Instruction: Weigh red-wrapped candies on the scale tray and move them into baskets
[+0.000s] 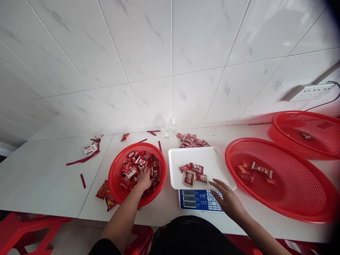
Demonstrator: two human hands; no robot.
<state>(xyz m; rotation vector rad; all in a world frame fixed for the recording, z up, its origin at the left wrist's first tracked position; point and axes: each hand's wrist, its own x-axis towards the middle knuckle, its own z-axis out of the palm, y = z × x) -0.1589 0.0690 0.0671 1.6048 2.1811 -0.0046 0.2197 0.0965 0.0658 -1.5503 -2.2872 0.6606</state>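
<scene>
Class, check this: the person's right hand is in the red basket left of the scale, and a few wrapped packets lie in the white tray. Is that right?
Not quite: the side is wrong. The head view shows the person's left hand in the red basket left of the scale; a few wrapped packets do lie in the white tray.

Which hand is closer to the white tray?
Right. The right hand is at the front edge of the white tray; the left hand is left of it, among packets in a red basket.
</scene>
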